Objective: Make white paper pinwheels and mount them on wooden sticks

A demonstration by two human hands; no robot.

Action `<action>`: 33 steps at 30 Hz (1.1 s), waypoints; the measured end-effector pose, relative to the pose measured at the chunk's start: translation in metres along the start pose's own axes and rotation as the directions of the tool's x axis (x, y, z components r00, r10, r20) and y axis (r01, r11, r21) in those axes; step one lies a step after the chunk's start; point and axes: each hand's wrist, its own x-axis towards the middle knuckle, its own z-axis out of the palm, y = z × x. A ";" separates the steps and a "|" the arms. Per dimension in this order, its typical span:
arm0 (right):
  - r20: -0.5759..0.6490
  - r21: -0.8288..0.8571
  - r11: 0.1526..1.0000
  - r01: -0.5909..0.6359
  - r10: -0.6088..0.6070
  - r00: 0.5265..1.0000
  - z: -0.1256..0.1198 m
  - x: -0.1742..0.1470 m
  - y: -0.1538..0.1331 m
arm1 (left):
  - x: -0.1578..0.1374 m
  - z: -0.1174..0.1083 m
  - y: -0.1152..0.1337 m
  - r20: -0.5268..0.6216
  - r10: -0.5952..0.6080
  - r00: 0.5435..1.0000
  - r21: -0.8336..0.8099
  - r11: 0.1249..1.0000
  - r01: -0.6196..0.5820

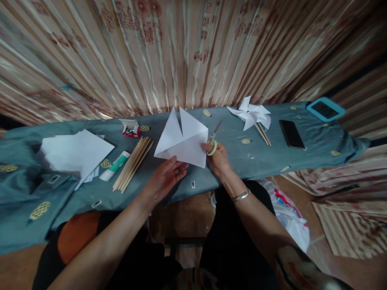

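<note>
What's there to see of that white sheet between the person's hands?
The white sheet looks like plain, thin paper with pointed corners. A narrow V-shaped gap opens at its top and runs inward; below that, a crease-like line slants across. It lies over the blue-grey cloth. The right hand, which also holds scissors, grips its right side; the left hand appears to touch its lower edge.

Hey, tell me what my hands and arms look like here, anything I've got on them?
Your left hand and right hand are gloveless. A shiny silver bracelet circles the right wrist. Farther up that arm, a dark sleeve has orange and pale markings. On the left, no sleeve shows.
</note>
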 end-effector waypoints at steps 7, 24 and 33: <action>0.092 -0.054 0.998 -0.033 0.037 0.995 0.013 -0.006 0.012 | 0.007 -0.002 0.007 -0.189 0.105 0.976 -0.041 0.993 -0.115; 0.540 -0.469 0.880 -0.077 0.355 0.763 -0.011 -0.040 -0.008 | 0.017 -0.018 0.051 -0.319 0.444 0.837 0.004 0.884 -0.467; 0.613 -0.563 0.824 -0.062 0.467 0.637 -0.011 -0.049 -0.008 | 0.020 -0.017 0.047 -0.282 0.442 0.852 0.022 0.890 -0.455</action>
